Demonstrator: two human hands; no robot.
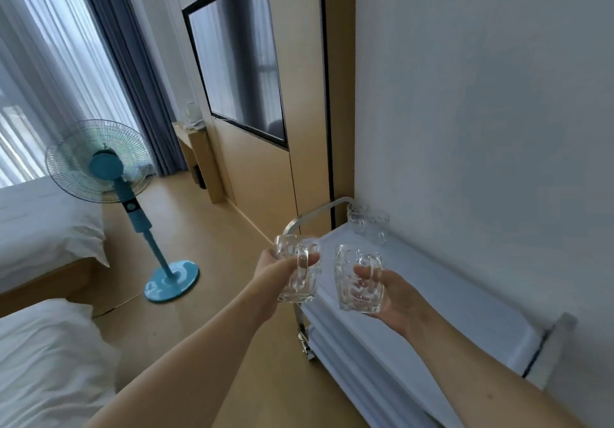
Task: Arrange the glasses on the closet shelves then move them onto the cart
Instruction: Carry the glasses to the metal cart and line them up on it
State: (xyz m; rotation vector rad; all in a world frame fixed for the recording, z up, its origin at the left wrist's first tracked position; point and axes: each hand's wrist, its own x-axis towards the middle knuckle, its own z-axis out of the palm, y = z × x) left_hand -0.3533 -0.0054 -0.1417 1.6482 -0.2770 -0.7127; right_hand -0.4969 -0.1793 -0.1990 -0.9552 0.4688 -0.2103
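The left hand point(272, 266) grasped a clear glass mug point(296, 269) around its body, held above the floor just off the cart's edge. At its 3 o'clock, the right hand point(387, 289) clasped a second mug point(358, 283) over the cart point(465, 304). Two more glasses point(367, 223) stood at the cart's far end, toward 12 o'clock. A blue fan point(109, 175) stood at 9 o'clock.

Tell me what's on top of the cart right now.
Two glass mugs stand at the far end of the cart's white top, near the wall. The mugs held in the left hand and right hand cover part of it.
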